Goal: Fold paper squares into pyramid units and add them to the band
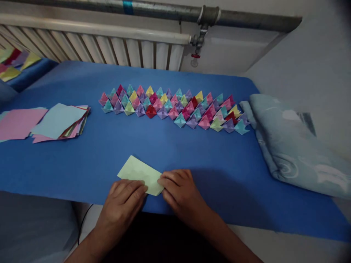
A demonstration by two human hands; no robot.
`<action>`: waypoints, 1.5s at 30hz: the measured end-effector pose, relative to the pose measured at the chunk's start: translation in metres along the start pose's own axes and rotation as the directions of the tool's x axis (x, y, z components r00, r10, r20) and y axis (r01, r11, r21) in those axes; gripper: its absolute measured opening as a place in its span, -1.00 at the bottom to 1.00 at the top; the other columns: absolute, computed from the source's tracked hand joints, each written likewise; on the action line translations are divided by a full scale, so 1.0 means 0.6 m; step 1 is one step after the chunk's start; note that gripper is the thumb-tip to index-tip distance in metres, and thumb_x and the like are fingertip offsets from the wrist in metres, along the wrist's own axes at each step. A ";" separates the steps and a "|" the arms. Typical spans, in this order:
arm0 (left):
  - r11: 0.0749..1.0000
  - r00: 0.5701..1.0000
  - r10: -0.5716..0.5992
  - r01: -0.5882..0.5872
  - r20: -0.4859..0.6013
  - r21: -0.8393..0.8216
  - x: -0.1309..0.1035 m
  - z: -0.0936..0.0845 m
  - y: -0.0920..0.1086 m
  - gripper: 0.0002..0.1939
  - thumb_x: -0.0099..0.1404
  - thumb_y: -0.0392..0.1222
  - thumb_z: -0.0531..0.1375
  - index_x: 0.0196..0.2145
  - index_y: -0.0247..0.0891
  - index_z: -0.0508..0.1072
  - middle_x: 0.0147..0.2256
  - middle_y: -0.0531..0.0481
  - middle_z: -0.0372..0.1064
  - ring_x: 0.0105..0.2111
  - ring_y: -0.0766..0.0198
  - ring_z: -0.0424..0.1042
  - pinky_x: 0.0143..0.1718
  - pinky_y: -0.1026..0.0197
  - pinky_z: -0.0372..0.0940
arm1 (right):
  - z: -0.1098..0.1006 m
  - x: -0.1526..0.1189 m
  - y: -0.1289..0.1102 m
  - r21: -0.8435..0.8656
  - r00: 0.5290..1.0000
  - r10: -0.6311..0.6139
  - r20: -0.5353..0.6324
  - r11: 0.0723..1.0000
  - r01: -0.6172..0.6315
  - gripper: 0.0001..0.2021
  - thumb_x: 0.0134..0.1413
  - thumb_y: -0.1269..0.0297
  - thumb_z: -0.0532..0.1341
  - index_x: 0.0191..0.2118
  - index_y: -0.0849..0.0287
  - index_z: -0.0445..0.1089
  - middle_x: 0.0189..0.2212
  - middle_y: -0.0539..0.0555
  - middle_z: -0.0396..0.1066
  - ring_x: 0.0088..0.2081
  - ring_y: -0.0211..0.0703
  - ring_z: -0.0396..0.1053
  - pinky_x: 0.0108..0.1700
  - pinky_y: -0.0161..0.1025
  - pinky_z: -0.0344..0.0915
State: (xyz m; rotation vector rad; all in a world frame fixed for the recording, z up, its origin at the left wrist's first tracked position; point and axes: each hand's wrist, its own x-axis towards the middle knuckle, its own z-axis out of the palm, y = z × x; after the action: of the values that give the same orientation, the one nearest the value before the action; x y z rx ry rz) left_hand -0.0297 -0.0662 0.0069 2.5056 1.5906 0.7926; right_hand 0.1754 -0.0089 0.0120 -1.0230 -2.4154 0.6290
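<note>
A pale green sheet of paper [139,171], folded into a rectangle, lies slantwise on the blue tabletop [109,153] near its front edge. My left hand [124,204] rests along its lower edge, fingers together with the tips on the paper. At the right end, my right hand [179,191] pinches the paper's corner between thumb and fingers. Beyond the hands stand rows of small folded paper boats [150,111] in pink, teal, purple, yellow, red and green.
Stacks of coloured paper, a light blue sheet [59,120] and a pink sheet [22,124] on top, lie at the left. A folded grey-green blanket [290,146] sits on the right. Behind the table are a radiator [117,49] and a metal pipe [164,11].
</note>
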 end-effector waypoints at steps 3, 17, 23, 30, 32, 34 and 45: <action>0.999 0.999 -0.032 0.032 -0.017 -0.009 0.001 0.000 -0.003 -0.84 0.38 -0.34 0.09 -0.13 -0.27 0.43 -0.20 -0.09 0.47 -0.22 0.19 0.40 -0.17 0.11 0.21 | 0.003 0.000 0.005 0.012 0.995 0.077 -0.062 0.997 -0.076 -0.84 0.19 0.49 0.12 -0.22 0.14 0.41 -0.20 0.08 0.46 -0.21 -0.12 0.35 -0.15 -0.13 0.15; 0.970 0.969 -0.243 0.244 -0.033 0.006 0.004 0.014 0.000 -0.87 0.42 -0.19 0.06 -0.24 -0.23 0.39 -0.21 -0.08 0.39 -0.20 0.14 0.37 -0.19 0.08 0.19 | 0.004 0.014 0.012 0.048 0.961 0.207 -0.182 0.978 -0.202 -0.88 0.19 0.39 0.17 -0.36 0.14 0.41 -0.14 0.12 0.45 -0.13 -0.07 0.39 -0.08 -0.10 0.20; 0.960 0.960 -0.278 0.279 -0.038 0.026 0.004 0.017 -0.001 -0.86 0.41 -0.17 0.08 -0.28 -0.22 0.39 -0.21 -0.07 0.40 -0.20 0.14 0.39 -0.20 0.09 0.18 | 0.003 0.020 0.016 0.068 0.956 0.237 -0.173 0.971 -0.229 -0.87 0.18 0.36 0.18 -0.40 0.13 0.40 -0.14 0.12 0.45 -0.14 -0.05 0.38 -0.10 -0.09 0.20; 0.962 0.963 -0.268 0.269 -0.044 0.039 0.005 0.020 -0.006 -0.86 0.39 -0.15 0.10 -0.31 -0.21 0.39 -0.22 -0.07 0.40 -0.21 0.14 0.39 -0.23 0.10 0.16 | 0.003 0.021 0.017 0.062 0.957 0.238 -0.167 0.971 -0.231 -0.86 0.18 0.36 0.18 -0.41 0.14 0.39 -0.15 0.12 0.45 -0.15 -0.05 0.38 -0.12 -0.09 0.20; 0.963 0.963 -0.267 0.269 -0.046 0.035 0.005 0.020 -0.006 -0.86 0.39 -0.15 0.10 -0.31 -0.21 0.38 -0.22 -0.07 0.40 -0.22 0.14 0.38 -0.23 0.10 0.16 | 0.003 0.022 0.016 0.071 0.955 0.245 -0.167 0.969 -0.236 -0.85 0.18 0.36 0.18 -0.42 0.13 0.38 -0.15 0.12 0.45 -0.15 -0.05 0.38 -0.12 -0.09 0.19; 0.959 0.959 -0.279 0.280 -0.046 0.032 0.006 0.020 -0.005 -0.86 0.39 -0.16 0.10 -0.32 -0.22 0.37 -0.23 -0.07 0.40 -0.22 0.14 0.38 -0.23 0.09 0.15 | 0.003 0.023 0.016 0.074 0.953 0.250 -0.169 0.968 -0.240 -0.85 0.18 0.37 0.18 -0.42 0.13 0.37 -0.14 0.12 0.45 -0.15 -0.04 0.38 -0.13 -0.08 0.19; 0.931 0.934 -0.356 0.356 -0.015 0.081 -0.002 0.010 -0.004 -0.88 0.37 -0.15 0.10 -0.23 -0.18 0.42 -0.16 -0.12 0.39 -0.18 0.04 0.35 -0.24 0.04 0.16 | 0.001 0.028 0.016 0.061 0.957 0.257 -0.134 0.966 -0.251 -0.87 0.09 0.45 0.24 -0.45 0.15 0.35 -0.14 0.09 0.44 -0.14 -0.07 0.35 -0.09 -0.10 0.13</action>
State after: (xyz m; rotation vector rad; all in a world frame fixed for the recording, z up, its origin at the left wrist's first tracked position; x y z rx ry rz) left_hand -0.0291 -0.0650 0.0006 2.1610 2.0340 0.6881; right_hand 0.1695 0.0094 0.0098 -1.3264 -2.1577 0.6672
